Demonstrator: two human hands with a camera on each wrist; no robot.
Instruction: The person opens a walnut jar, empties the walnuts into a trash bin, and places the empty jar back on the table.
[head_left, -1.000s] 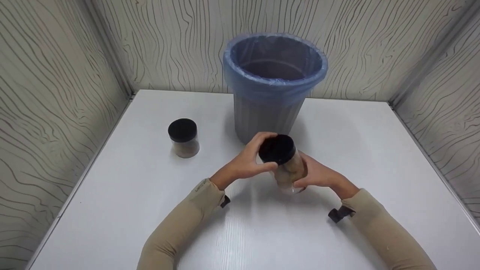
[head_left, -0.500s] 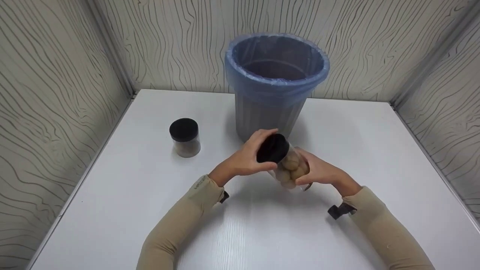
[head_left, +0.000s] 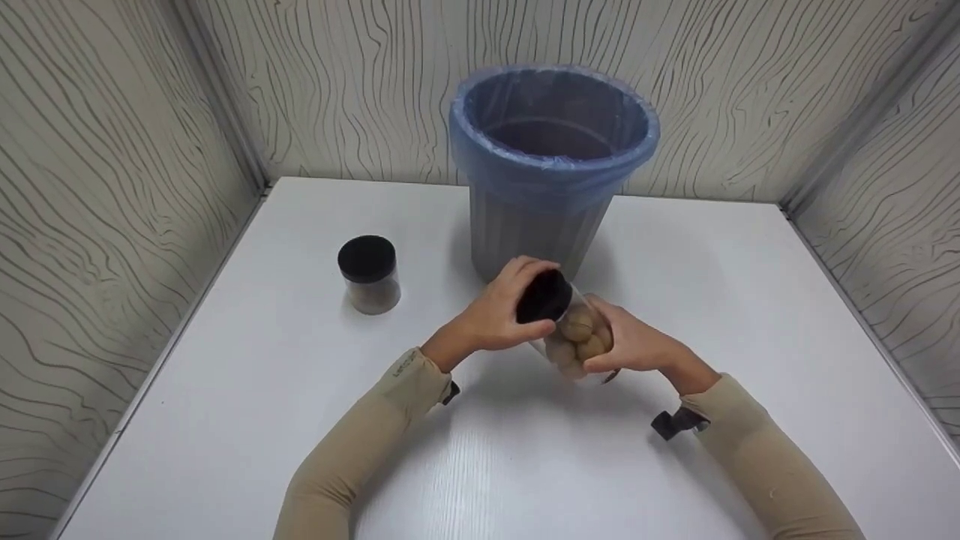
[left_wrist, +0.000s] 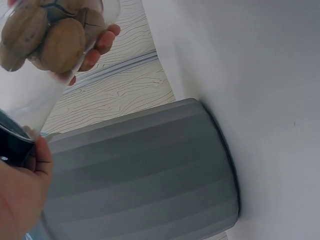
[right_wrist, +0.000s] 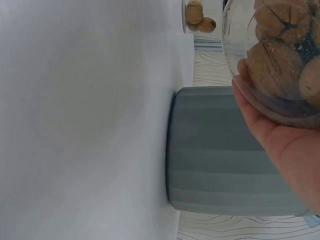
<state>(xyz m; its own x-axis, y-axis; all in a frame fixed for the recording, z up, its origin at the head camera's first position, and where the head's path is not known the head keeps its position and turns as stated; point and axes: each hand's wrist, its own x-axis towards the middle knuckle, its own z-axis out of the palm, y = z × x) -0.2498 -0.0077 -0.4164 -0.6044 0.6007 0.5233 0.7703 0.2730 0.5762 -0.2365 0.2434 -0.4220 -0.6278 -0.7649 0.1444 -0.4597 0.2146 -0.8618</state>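
Note:
A clear jar (head_left: 564, 352) of walnuts (head_left: 579, 328) is held tilted between both hands, its black lid (head_left: 543, 297) leaning to the upper left. My left hand (head_left: 501, 307) grips the lid, thumb on the near side and fingers over the far side. Lower down, my right hand (head_left: 628, 337) grips the jar's body near its base. In the left wrist view the walnuts (left_wrist: 62, 45) lie at the base end, with bare clear wall next to the lid. The right wrist view shows the jar's clear bottom (right_wrist: 240, 50) with fingers around it.
A second, shorter jar (head_left: 373, 296) with a black lid stands upright at the left, with walnuts (right_wrist: 195, 15) in it. Just behind the hands stands a grey bin (head_left: 529, 225) with a blue liner (head_left: 555, 169). Patterned panels (head_left: 360, 82) border the white table (head_left: 225, 420).
The held jar has tipped further, its lid end turning to the left and its base to the right. Both hands keep their grip. The second jar and the bin stay put.

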